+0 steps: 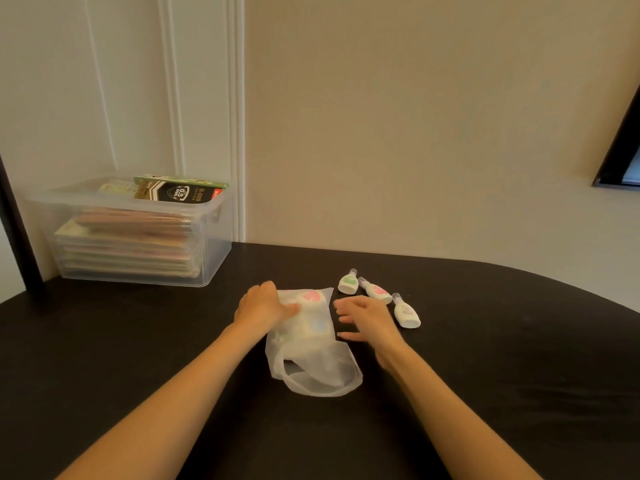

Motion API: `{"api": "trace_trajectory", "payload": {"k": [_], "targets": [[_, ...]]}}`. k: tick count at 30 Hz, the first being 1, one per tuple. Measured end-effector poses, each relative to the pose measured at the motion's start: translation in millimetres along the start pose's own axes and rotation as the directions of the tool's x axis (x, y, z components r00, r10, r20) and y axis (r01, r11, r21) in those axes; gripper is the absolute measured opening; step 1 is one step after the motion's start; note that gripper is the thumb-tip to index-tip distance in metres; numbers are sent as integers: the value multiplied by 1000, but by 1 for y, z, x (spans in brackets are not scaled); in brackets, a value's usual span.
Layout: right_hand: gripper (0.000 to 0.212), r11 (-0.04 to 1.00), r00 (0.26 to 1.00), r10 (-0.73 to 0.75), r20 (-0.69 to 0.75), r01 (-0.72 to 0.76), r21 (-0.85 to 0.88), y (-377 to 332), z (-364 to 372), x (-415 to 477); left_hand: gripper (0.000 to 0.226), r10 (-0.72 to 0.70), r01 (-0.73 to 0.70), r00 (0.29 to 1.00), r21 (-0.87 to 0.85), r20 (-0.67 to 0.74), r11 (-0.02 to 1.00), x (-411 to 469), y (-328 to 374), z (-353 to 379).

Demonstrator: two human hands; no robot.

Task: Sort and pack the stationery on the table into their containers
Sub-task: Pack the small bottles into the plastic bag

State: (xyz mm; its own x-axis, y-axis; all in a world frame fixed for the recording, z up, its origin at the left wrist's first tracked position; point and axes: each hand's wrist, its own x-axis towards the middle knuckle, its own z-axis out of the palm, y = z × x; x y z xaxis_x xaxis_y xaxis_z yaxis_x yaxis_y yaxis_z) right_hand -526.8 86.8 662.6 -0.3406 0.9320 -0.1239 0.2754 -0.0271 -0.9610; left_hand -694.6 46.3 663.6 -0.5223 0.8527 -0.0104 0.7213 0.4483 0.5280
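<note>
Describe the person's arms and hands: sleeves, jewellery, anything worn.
The left forearm and right forearm are bare to the frame's edge, with no sleeves in view. The left hand and right hand wear no gloves. No watch, bracelet or ring shows on the wrists or fingers.

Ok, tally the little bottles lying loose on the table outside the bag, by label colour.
green-label bottle: 1
pink-label bottle: 1
pale-label bottle, colour too faint to tell: 1
Total: 3
</note>
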Motion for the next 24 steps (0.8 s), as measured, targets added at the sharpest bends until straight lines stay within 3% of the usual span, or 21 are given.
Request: {"api": "trace_trajectory", "payload": {"k": [3,5,9,14,20,22,24], "targets": [[26,940,996,-83,21,86,-331,-2,18,20,63,-33,34,998,-13,59,999,12,-2,6],[26,886,995,-88,51,102,-453,-3,24,34,64,-70,76,994,-68,84,995,19,-5,6],[27,814,980,-170,99,197,-546,-2,23,47,63,-79,87,995,-119,69,989,26,-10,6],[32,671,927,-344,149,354,-652,7,24,48,44,-2,0,994,-16,-107,1000,23,-8,10],[27,539,835,-518,185,487,-687,11,24,38,37,85,-78,991,69,-102,994,19,-11,9],[27,441,826,-509,244,493,-750,7,24,33,38,151,-148,985,41,-80,988,19,-12,10],[26,261,821,-455,344,493,-830,3,23,29,43,204,-206,976,-14,-70,978,18,-13,11]]}}
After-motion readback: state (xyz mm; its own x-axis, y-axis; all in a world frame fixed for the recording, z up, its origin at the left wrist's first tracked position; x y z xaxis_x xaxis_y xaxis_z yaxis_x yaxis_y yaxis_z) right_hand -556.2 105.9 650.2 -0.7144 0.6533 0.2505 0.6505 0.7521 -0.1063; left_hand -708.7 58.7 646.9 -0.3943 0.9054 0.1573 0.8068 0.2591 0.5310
